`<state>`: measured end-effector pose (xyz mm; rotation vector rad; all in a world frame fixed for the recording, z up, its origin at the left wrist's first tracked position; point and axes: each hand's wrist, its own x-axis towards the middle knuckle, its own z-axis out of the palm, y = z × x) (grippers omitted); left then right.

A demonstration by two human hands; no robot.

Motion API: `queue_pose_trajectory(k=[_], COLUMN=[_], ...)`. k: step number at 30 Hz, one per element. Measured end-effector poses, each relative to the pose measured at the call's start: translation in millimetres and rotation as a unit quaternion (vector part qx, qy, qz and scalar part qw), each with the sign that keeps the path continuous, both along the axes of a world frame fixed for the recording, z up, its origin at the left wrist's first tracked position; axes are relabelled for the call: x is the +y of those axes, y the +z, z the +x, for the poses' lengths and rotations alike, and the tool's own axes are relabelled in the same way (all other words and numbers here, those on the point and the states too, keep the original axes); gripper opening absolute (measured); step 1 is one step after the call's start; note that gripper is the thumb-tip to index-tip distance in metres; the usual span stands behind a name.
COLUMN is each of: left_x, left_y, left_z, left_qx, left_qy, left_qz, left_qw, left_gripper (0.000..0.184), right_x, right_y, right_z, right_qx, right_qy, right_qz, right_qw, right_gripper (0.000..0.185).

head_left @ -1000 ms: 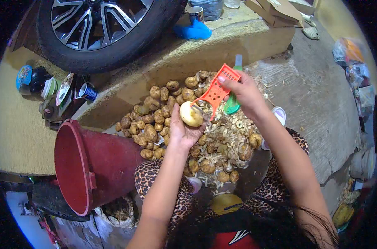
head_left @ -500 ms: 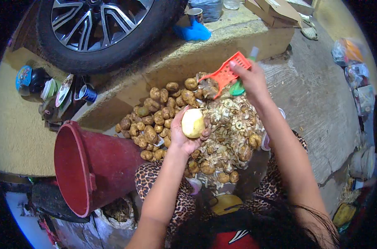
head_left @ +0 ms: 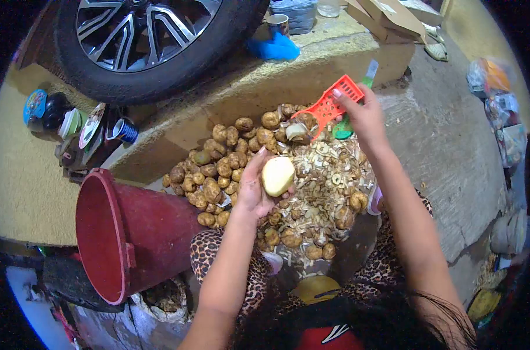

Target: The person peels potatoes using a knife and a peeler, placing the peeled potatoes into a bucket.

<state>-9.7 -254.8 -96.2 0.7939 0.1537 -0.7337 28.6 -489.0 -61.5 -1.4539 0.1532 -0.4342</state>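
Note:
In my left hand rests a peeled, pale potato, the fingers curled beneath and around it. My right hand grips an orange Y-shaped peeler with a perforated handle, up and to the right of the potato and apart from it. A green piece with a greyish end shows behind the same hand; how it joins the peeler is unclear. Unpeeled brown potatoes lie heaped to the left, beside a spread of peelings below the peeler.
A large red bucket lies tilted at the left, its mouth facing left. Behind the potatoes runs a concrete step bearing a car wheel, a cup and a blue plastic bag. Packed bags line the right side.
My right hand and the peeler have shifted right and slightly down. The potato has moved a little right and turned in my left hand, which stays closed around it.

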Motion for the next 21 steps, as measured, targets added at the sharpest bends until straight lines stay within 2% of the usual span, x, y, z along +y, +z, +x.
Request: queue_pose_trajectory(k=[2,5,6,9,12,15,18,21], left_x=[1.5,-2.7,-0.8,1.8,7.4,14.2,14.3,12.9], left_y=[5.5,11.3,8.9,8.3,10.2,6.2,10.0,13.3], left_z=[-2.7,-7.2,-2.4,-0.4,-0.1,3.7,4.4,5.7], left_qx=[-0.058,-0.241,-0.198,-0.282,-0.301,-0.288,-0.291,-0.246], left_qy=[0.015,0.03,0.027,0.033,0.053,0.05,0.073,0.082], left_qz=[-0.019,0.174,0.182,0.228,0.265,0.246,0.168,0.041], left_qw=[0.998,0.954,0.963,0.931,0.914,0.924,0.939,0.965], left_gripper=[0.04,0.06,0.073,0.075,0.077,0.075,0.073,0.067], right_x=[-1.2,-2.1,-1.9,0.5,0.0,-1.6,-1.8,0.9], right_y=[1.0,0.8,0.3,0.1,7.7,10.3,13.5,19.5], right_z=[-1.6,-6.0,-7.0,-9.4,-12.8,-13.2,-14.3,-17.9], right_qx=[0.011,0.042,0.047,0.069,0.089,0.088,0.088,0.095], right_qy=[0.022,0.068,0.079,0.121,0.158,0.161,0.168,0.18], right_qz=[0.026,-0.01,-0.026,-0.046,-0.029,-0.032,-0.02,0.029], right_qw=[0.999,0.997,0.995,0.989,0.983,0.982,0.982,0.979], right_gripper=[0.023,0.023,0.022,0.021,0.022,0.021,0.021,0.022])
